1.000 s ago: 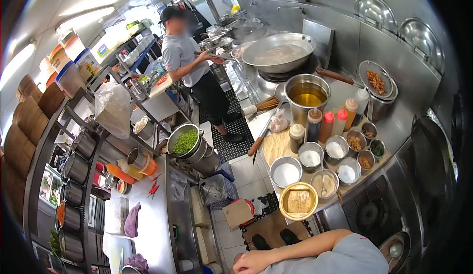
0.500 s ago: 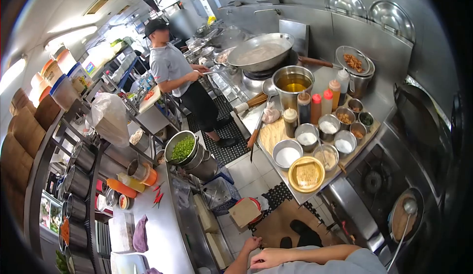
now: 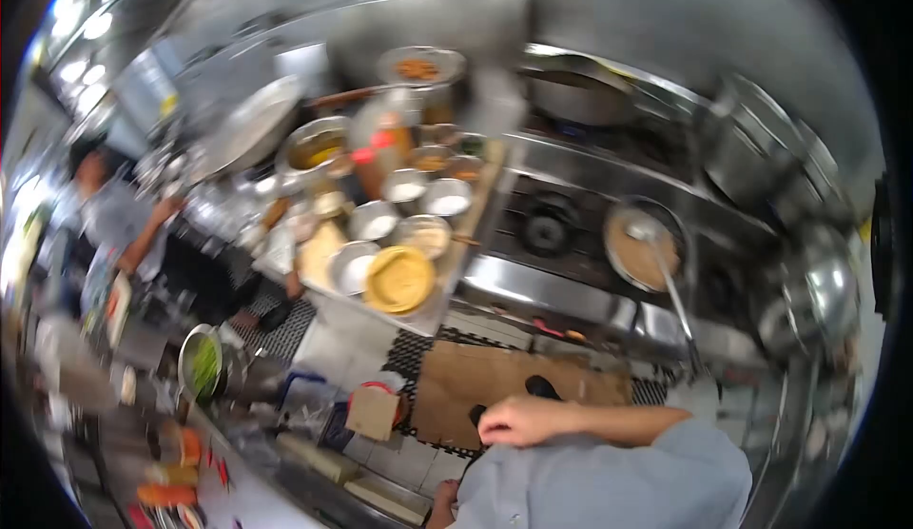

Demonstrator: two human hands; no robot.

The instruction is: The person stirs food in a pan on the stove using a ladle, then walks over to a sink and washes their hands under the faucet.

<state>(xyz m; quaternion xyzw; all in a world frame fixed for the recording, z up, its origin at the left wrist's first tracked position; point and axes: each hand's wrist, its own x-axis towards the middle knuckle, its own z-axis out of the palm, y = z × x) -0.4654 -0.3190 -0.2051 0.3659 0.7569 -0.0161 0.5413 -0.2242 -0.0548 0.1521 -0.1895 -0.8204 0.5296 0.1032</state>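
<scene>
My right hand (image 3: 514,421) is held in front of my body, above the brown floor mat. Its fingers are loosely curled, and no object shows in them. Low at the bottom edge is my left hand (image 3: 446,493), small and blurred, so its fingers cannot be made out. Neither hand touches the counter or stove. Ahead of them, a yellow bowl (image 3: 399,280) stands at the counter's near corner beside several metal bowls of white and pale contents. To the right, a ladle (image 3: 668,277) rests in a wok (image 3: 623,255) on the stove.
A person (image 3: 133,225) stands at the left by a large wok (image 3: 249,131). A colander of green pieces (image 3: 203,362) is at lower left. Cardboard (image 3: 372,413) lies on a red bucket on the floor. An unused burner (image 3: 549,231) sits left of the ladle's wok.
My view has swung right, bringing the stove and the pots beyond it nearer the middle. My right hand appears higher in view, and my left hand is now lower and farther from it.
</scene>
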